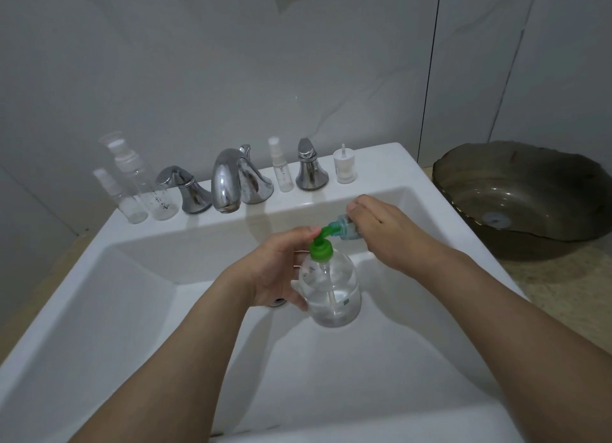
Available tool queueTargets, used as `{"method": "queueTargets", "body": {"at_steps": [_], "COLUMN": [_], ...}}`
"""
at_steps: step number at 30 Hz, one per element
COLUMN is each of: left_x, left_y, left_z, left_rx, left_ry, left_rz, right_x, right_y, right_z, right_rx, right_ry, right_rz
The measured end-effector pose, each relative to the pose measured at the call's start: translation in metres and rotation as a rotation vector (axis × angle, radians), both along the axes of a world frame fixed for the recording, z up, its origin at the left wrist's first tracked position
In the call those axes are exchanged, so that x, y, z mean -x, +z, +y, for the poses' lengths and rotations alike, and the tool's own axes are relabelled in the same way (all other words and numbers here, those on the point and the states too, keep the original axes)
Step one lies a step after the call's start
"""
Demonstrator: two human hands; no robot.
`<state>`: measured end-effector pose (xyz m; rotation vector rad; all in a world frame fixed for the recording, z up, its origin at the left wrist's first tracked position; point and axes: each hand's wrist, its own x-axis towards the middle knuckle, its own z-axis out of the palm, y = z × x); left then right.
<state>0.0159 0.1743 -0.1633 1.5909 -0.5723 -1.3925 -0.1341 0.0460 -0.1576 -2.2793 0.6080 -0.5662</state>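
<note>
- White bathroom sink [132, 277] with a grey tiled wall behind; all the action sits over the basin, pretty much dead centre
- left hand [278, 270] is wrapped round the shoulder of the pump bottle [331, 290], thumb up on the green pump head [320, 249]; looks roughly half full of clear liquid
- right hand [384, 230] has its fingers curled round a small clear bottle [344, 230], held on its side at about 1 o'clock from the pump; its mouth touches the nozzle tip
- my tip for this step: seat the nozzle right in the mouth before pressing; go with slow, short thumb presses, since a neck that narrow will probably spit a hard squirt back out; I'd tilt the small bottle mouth-up a touch too
- working over the basin is smart; drips just land in the sink
- can't tell how full the small one is; fingers hide most of it
- loose spray top [344, 166] stands on the ledge at 1 o'clock, right of the faucet [228, 181]; empty spray bottles [132, 177] at 10 o'clock; brown glass bowl [523, 194] off at 3 o'clock
</note>
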Motion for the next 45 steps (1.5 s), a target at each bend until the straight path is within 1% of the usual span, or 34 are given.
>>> {"method": "queueTargets", "body": {"at_steps": [2, 4, 5, 7, 8, 9, 10, 13, 15, 19, 23, 29, 31, 35, 37, 39, 42, 45], "left_x": [0.001, 0.001, 0.002, 0.006, 0.008, 0.01, 0.012, 0.02, 0.025, 0.04, 0.048, 0.046, 0.047, 0.052, 0.051, 0.048, 0.037, 0.036], "left_y": [0.001, 0.002, 0.004, 0.012, 0.016, 0.021, 0.025, 0.035, 0.041, 0.053, 0.058, 0.054, 0.054, 0.052, 0.047, 0.044, 0.037, 0.037], "left_z": [0.0, -0.001, -0.002, -0.002, -0.004, -0.006, -0.009, -0.021, -0.029, -0.042, -0.047, -0.054, -0.053, -0.054, -0.058, -0.058, -0.056, -0.057], "left_rx": [0.003, -0.016, -0.028, -0.043, -0.048, -0.061, -0.087, -0.209, -0.286, -0.372, -0.455, -0.517, -0.529, -0.498, -0.438, -0.383, -0.379, -0.372], "left_ry": [0.012, 0.008, 0.005, 0.018, 0.034, 0.06, 0.096, 0.224, 0.26, 0.276, 0.28, 0.321, 0.321, 0.346, 0.407, 0.419, 0.341, 0.317], "left_rz": [0.0, -0.007, -0.02, -0.04, -0.046, -0.054, -0.062, -0.133, -0.192, -0.296, -0.391, -0.421, -0.428, -0.487, -0.524, -0.523, -0.567, -0.568], "right_x": [0.0, 0.0, -0.002, -0.003, -0.001, 0.0, 0.001, 0.001, -0.001, -0.007, -0.007, -0.009, -0.008, -0.008, -0.009, -0.009, -0.009, -0.011], "right_y": [-0.003, -0.002, -0.002, -0.006, -0.002, 0.0, 0.003, 0.008, 0.008, 0.013, 0.019, 0.018, 0.019, 0.018, 0.016, 0.016, 0.016, 0.014], "right_z": [-0.001, -0.002, -0.003, -0.003, -0.004, -0.004, -0.002, 0.002, 0.004, 0.008, 0.009, 0.003, 0.002, 0.002, 0.002, 0.003, 0.005, 0.002], "right_rx": [0.034, 0.009, -0.049, 0.024, 0.034, -0.052, -0.088, -0.116, -0.226, -0.628, -0.757, -0.9, -0.937, -0.94, -0.92, -0.887, -0.735, -0.528], "right_ry": [0.013, 0.041, 0.038, 0.004, -0.01, -0.029, -0.031, -0.02, -0.03, -0.093, -0.152, -0.166, -0.168, -0.181, -0.177, -0.159, -0.138, -0.102], "right_rz": [0.027, 0.095, 0.074, -0.013, 0.013, 0.014, 0.024, 0.002, -0.054, -0.147, -0.098, -0.179, -0.169, -0.114, -0.106, -0.092, -0.041, 0.009]}}
